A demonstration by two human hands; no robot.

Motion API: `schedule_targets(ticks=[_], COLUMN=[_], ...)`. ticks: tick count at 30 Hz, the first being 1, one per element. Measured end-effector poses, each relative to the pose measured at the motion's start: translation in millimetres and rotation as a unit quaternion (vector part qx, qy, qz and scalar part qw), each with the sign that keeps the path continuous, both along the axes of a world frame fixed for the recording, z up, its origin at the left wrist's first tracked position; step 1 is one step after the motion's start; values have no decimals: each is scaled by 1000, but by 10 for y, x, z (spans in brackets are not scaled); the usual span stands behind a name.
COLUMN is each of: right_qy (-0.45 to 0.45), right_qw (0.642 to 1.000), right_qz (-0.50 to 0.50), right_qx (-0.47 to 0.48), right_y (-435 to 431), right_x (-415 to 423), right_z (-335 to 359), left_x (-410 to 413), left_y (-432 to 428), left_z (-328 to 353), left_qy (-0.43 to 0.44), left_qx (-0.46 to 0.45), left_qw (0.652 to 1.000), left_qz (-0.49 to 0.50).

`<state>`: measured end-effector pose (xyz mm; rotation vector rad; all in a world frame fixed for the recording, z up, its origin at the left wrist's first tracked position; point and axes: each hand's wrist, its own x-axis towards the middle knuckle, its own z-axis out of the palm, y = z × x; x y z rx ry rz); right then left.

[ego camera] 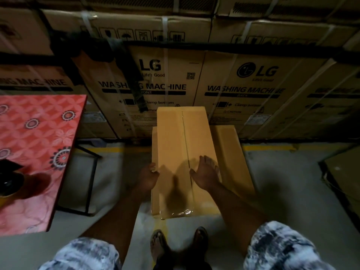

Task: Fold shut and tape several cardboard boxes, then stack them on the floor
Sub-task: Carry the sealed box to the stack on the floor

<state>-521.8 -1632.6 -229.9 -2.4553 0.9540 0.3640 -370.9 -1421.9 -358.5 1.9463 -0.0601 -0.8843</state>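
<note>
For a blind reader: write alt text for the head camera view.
Seen from above, a person stands over a taped cardboard box lying on a wider box on the floor, left hand gripping its left edge, right hand open over its top. A red patterned table stands left; washing machine cartons are stacked behind.

Stacked cartons point(165, 84) behind: "LG", "Life's Good", "WASHING MACHINE", "FRONT", "BACK", "Clamp bottom", "CAUTION"
</note>
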Motion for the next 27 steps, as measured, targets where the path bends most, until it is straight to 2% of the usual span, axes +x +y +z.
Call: schedule_targets(ticks=[2, 5, 7, 15, 27], right_qy=[-10, -32, -44, -77, -79], right_qw=[1000, 998, 996, 991, 990], right_qz=[24, 51, 70, 105, 121], right_qx=[-10, -21, -28, -15, 2], right_y=[220, 548, 745, 1393, 2396], right_x=[-9, -70, -113, -346, -990], right_z=[92, 211, 310, 606, 535], left_x=[-4, -376, -545, -987, -1807], left_y=[86, 220, 374, 1039, 1844], left_z=[-66, 917, 1148, 1332, 1550], left_qy=[-28, -107, -129, -157, -220], left_qx=[4, 58, 88, 98, 102], left_qw=[999, 989, 985, 982, 969], left_qz=[-45, -81, -77, -44, -51])
